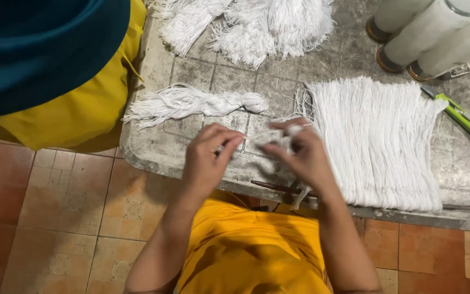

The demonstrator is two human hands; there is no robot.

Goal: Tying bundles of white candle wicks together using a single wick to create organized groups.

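Note:
My left hand (208, 160) and my right hand (300, 155) meet over the front edge of a worn grey tiled table (153, 147). Between them they pinch a small bunch of white yarn strands (265, 139), which blurs between the fingers. A white wrap shows on a fingertip of my right hand. Just right of my right hand lies a broad flat sheet of cut white yarn (376, 139). A twisted white yarn bundle (191, 103) rests on the table beyond my left hand.
Heaps of white yarn bundles (246, 22) lie at the table's far side. Large white thread cones (436, 32) lie at the top right, with a green utility knife (461, 117) beside them. Another person in yellow and dark teal cloth (44, 71) sits at the left. The floor is orange tile.

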